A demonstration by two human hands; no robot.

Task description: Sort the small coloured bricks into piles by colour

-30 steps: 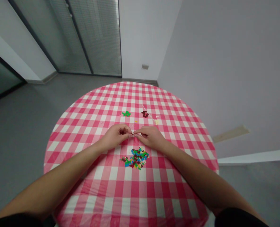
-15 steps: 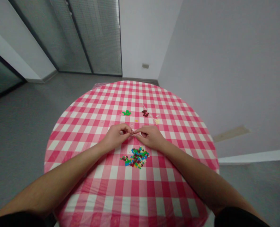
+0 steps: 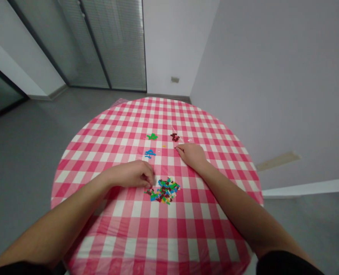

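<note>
My right hand (image 3: 192, 154) pinches a small dark brown toy brick (image 3: 175, 148) at its fingertips, just in front of a little heap of dark brown bricks (image 3: 174, 137). Over the left edge of a mixed pile of small coloured bricks (image 3: 167, 189) is my left hand (image 3: 136, 173). Its fingers are curled and the fingertips come together by the pile; what they hold, if anything, is hidden. Beyond this hand lies a cluster of blue bricks (image 3: 150, 153), with a cluster of green bricks (image 3: 152, 136) farther back.
A yellow piece (image 3: 164, 146) lies between the clusters, and a pale piece (image 3: 190, 140) shows behind my right hand. Everything rests on a round table with a pink and white checked cloth (image 3: 123, 229). A wall (image 3: 272, 76) rises to the right, glass panels (image 3: 123, 46) at the back left.
My hands, together at the fingertips before, have parted. The left came back and left to the pile's edge; the right moved forward and right with the dark brown brick. The blue cluster is uncovered.
</note>
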